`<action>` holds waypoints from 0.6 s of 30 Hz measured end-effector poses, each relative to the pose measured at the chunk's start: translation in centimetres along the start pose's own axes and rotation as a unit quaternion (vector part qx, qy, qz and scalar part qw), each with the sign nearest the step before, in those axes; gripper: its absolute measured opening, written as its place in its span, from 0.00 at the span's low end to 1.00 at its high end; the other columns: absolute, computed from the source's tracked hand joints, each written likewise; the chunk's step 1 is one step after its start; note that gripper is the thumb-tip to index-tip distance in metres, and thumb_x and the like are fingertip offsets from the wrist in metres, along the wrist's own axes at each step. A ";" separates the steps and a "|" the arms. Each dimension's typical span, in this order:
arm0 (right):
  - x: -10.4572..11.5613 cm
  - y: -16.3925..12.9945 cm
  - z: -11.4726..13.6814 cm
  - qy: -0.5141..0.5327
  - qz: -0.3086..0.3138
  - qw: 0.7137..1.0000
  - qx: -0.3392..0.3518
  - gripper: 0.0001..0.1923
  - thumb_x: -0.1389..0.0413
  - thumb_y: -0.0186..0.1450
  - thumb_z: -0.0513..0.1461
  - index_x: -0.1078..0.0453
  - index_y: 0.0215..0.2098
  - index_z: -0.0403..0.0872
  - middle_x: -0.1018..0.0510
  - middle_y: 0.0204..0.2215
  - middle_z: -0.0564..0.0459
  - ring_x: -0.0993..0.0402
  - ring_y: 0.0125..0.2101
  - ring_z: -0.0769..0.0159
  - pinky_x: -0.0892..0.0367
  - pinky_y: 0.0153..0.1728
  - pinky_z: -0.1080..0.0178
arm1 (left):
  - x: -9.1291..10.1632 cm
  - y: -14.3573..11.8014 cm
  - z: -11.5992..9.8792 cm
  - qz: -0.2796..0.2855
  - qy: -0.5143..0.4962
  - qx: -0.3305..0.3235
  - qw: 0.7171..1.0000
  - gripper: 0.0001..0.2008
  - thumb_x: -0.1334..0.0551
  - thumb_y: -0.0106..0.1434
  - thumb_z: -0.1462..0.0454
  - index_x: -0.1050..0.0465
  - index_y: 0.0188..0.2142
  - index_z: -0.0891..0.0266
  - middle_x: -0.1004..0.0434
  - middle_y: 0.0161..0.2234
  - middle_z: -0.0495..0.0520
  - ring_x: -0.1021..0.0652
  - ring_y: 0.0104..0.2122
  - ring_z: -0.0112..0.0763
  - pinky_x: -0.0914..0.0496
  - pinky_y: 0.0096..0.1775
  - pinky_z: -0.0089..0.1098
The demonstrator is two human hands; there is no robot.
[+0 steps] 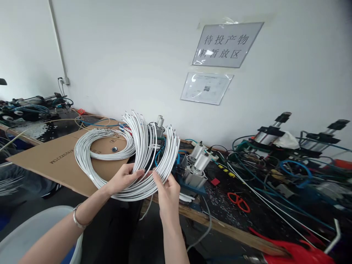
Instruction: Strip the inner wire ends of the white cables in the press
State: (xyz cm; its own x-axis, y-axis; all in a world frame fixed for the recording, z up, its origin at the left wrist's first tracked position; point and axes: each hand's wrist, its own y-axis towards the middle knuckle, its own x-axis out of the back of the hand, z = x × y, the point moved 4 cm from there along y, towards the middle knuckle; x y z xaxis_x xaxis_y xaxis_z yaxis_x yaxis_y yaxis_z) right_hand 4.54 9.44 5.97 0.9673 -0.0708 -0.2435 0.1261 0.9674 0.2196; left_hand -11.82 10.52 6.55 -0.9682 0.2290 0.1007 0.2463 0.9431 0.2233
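A thick coil of white cables lies partly on a flat sheet of cardboard. Its near end is lifted over the bench edge, and the loose cable ends fan upward in two bunches. My left hand is closed around the left bunch, thumb on top. Around the right bunch my right hand is closed too, thumb and fingers pressing the cables from the side. A few strands cross between the hands. Just beyond the right bunch stands a metal pneumatic press.
Red-handled scissors lie on the dark bench right of the press. Tangled hoses and more presses fill the far right. A white bucket stands below at left. Near the bottom right is a red tool. Signs hang on the wall.
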 end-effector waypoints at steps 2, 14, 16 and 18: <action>-0.3 0.1 -0.3 0.035 0.001 0.999 -0.016 0.20 0.31 0.60 0.50 0.22 0.42 0.45 0.14 0.36 0.47 0.17 0.41 0.54 0.25 0.44 0.56 | -0.1 0.0 -0.1 0.009 0.009 -0.007 1.000 0.22 0.37 0.69 0.47 0.28 0.29 0.64 0.31 0.24 0.46 0.31 0.25 0.26 0.35 0.30 0.30; -1.5 -2.8 -0.2 0.157 0.085 0.984 -0.011 0.22 0.46 0.70 0.58 0.36 0.32 0.51 0.36 0.22 0.62 0.39 0.21 0.70 0.34 0.29 0.62 | 0.2 3.9 3.1 0.010 0.028 0.085 0.996 0.15 0.38 0.73 0.54 0.25 0.47 0.65 0.21 0.39 0.53 0.21 0.31 0.30 0.23 0.34 0.34; -1.2 -4.8 -0.8 0.139 0.109 0.984 -0.009 0.23 0.50 0.73 0.58 0.37 0.32 0.51 0.40 0.21 0.62 0.44 0.20 0.71 0.36 0.27 0.63 | -0.2 5.1 4.4 0.020 0.040 0.114 0.992 0.14 0.37 0.73 0.56 0.25 0.50 0.64 0.20 0.43 0.55 0.19 0.35 0.33 0.21 0.37 0.37; -0.7 -7.0 -1.9 0.104 0.122 0.987 -0.011 0.23 0.51 0.74 0.57 0.36 0.31 0.50 0.41 0.21 0.62 0.46 0.20 0.70 0.39 0.25 0.63 | -0.9 5.8 5.7 0.033 0.057 0.130 0.989 0.15 0.36 0.72 0.58 0.26 0.53 0.64 0.21 0.47 0.57 0.19 0.40 0.36 0.20 0.40 0.40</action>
State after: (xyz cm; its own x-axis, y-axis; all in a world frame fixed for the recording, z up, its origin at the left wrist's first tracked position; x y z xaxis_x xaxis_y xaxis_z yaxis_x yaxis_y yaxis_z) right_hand 2.52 3.19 2.79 0.9018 0.2150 -0.3750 -0.1130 0.9546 0.2757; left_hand -9.76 17.13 2.25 -0.9357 0.2769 0.2188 0.2742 0.9607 -0.0430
